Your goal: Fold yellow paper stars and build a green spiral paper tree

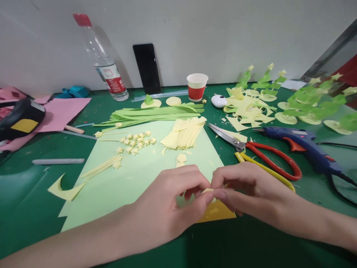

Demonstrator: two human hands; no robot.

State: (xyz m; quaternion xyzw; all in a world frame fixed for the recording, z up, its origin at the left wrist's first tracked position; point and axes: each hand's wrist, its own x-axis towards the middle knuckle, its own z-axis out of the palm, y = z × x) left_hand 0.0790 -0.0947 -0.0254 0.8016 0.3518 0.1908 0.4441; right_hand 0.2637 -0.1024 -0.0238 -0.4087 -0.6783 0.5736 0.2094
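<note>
Between my fingertips is a small pale yellow folded paper piece point(208, 190), mostly covered by the fingers. My left hand point(181, 197) pinches it from one side, thumb against forefinger. From the other side my right hand point(248, 190) grips it the same way. Just beyond them lie flat yellow paper pentagons point(181, 158) on light green paper sheets point(131, 186). Farther back are a stack of yellow paper strips point(184, 133) and a cluster of puffed paper stars point(136, 142). Under my hands an orange-yellow sheet point(217, 212) shows.
Scissors point(264, 156) and a blue glue gun point(301, 139) with its cord lie at right, near yellow scraps point(248, 108) and green paper plants point(312, 100). At the back stand a bottle point(106, 63), a phone point(147, 69) and a paper cup point(196, 89). Green strips point(150, 113) lie before them.
</note>
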